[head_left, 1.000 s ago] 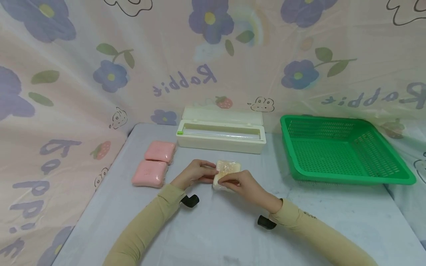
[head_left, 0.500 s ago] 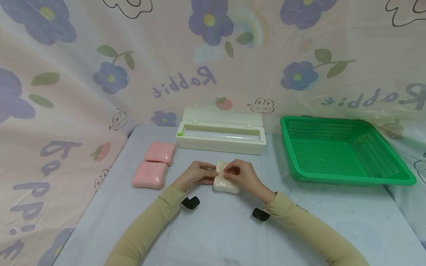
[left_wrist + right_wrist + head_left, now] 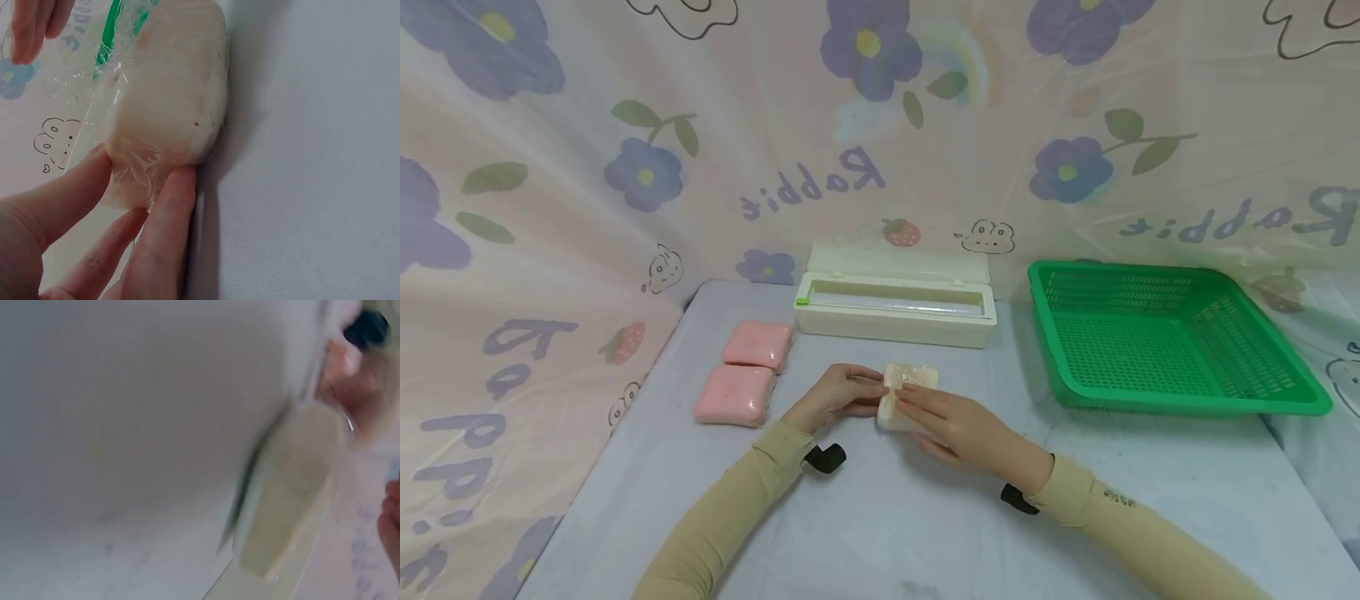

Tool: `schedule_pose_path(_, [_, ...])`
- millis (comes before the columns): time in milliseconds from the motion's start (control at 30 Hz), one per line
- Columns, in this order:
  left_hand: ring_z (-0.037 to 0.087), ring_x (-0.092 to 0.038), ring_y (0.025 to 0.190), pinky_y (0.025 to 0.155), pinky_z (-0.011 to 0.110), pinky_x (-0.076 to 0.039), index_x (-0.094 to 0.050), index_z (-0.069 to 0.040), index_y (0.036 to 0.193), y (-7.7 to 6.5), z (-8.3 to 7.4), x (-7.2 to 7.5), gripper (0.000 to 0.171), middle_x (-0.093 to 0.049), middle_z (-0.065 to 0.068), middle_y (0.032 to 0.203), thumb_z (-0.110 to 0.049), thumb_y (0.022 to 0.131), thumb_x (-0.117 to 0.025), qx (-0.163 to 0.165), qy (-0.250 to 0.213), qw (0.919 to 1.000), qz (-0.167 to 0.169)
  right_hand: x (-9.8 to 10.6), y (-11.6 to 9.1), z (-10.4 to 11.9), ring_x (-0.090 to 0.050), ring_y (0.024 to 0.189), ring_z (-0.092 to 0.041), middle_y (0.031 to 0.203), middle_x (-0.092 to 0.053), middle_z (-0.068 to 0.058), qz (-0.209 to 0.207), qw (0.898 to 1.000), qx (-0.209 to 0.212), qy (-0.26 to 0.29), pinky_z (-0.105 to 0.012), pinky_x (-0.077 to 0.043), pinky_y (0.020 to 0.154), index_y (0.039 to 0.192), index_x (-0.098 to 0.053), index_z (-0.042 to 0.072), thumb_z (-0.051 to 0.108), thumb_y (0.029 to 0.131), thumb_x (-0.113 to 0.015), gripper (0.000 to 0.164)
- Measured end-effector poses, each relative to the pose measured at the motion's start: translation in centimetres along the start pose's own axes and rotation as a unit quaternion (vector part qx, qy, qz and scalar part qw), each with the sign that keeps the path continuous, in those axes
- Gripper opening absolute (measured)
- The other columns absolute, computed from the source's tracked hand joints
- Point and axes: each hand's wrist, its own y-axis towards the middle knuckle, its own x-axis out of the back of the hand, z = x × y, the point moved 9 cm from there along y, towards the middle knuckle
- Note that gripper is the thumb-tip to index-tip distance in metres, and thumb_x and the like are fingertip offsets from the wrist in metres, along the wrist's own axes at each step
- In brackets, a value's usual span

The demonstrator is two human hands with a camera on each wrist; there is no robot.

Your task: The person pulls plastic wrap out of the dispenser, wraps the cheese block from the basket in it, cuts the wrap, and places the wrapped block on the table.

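A cream-coloured soap bar [image 3: 913, 374] wrapped in clear cling film lies mid-table in the head view. My left hand [image 3: 837, 395] pinches the bar's left edge; the left wrist view shows thumb and fingertips [image 3: 178, 184] on gathered film at that edge. My right hand [image 3: 962, 429] lies over the bar's right part with its fingers extended, covering some of its top. In the left wrist view the right fingers [image 3: 34, 25] appear apart from the bar, at the upper left. The right wrist view is blurred, with the wrapped bar [image 3: 290, 487] near its middle.
Two pink wrapped bars [image 3: 757, 343] lie at the left. A white cling film box [image 3: 895, 325] with its lid up stands behind the hands. At the right is a green plastic basket [image 3: 1195, 400]. Patterned cloth [image 3: 715, 150] hangs behind the table.
My right hand's fingers were pinched together over the bar, moving from its near part to its middle. Now they are extended, and the hand is lower. My left hand keeps its place.
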Motion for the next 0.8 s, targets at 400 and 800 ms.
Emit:
schedule_pose_path(400, [0.024, -0.068, 0.09, 0.08, 0.037, -0.057, -0.055, 0.005, 0.126, 0.0, 0.4, 0.0, 0.04, -0.066, 0.018, 0.105, -0.004, 0.089, -0.067, 0.015, -0.016, 0.9998, -0.003, -4.7, -1.8, 0.4, -0.017, 0.142, -0.032, 0.156, -0.016, -0.018, 0.134, 0.991, -0.025, -0.001, -0.042, -0.021, 0.115, 0.148, -0.023, -0.005, 0.054, 0.087, -0.061, 0.093])
schedule_pose_path(800, [0.022, -0.067, 0.092, 0.08, 0.036, -0.056, -0.057, 0.007, 0.124, 0.1, 0.4, -0.1, 0.037, -0.067, 0.017, 0.105, -0.005, 0.09, -0.066, 0.009, -0.016, 0.9998, -0.006, -5.5, -1.9, -0.9, -0.012, 0.144, -0.028, 0.158, -0.009, -0.017, 0.18, 0.979, -0.088, 0.042, -0.041, -0.021, 0.115, 0.15, -0.013, -0.003, 0.063, 0.089, -0.052, 0.098])
